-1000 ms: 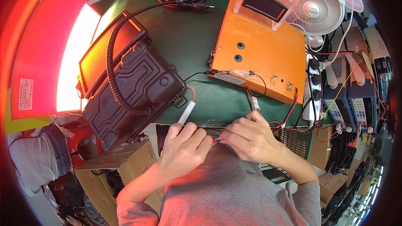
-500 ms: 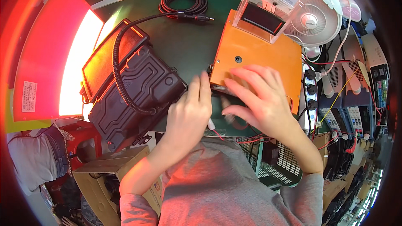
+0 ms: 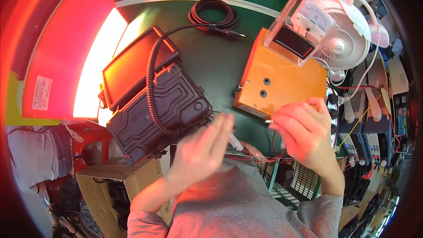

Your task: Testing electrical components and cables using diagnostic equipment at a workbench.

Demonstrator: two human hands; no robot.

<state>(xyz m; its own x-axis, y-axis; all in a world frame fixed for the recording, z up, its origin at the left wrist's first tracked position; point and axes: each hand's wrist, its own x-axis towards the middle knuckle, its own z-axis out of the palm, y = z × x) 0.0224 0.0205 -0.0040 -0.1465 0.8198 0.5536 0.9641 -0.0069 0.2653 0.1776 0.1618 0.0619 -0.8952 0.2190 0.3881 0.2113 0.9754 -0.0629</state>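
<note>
My left hand (image 3: 202, 150) is in front of the black ribbed plastic case (image 3: 163, 101), smeared by motion, its fingers stretched forward and nothing visible in them. Its thumb side is hidden. Beside its fingers lies a white tube-shaped piece (image 3: 235, 143) at the table's near edge. My right hand (image 3: 302, 128) is at the near edge of the orange box (image 3: 286, 77), fingers curled toward the thumb. A tiny pale bit shows by its fingertips, too small to make out. Two round black sockets (image 3: 264, 87) are on the box's top.
A clear-framed analog meter (image 3: 310, 20) stands on the orange box, with a white fan (image 3: 337, 46) behind. A coiled black cable (image 3: 213, 15) with a plug lies on the green table (image 3: 211, 66). A glowing lamp panel (image 3: 66, 57) stands left; red wires (image 3: 246, 156) run along the near edge.
My right hand has drawn back from over the orange box to its near edge, baring a second socket. My left hand has moved back from the box. The whole view has shifted slightly.
</note>
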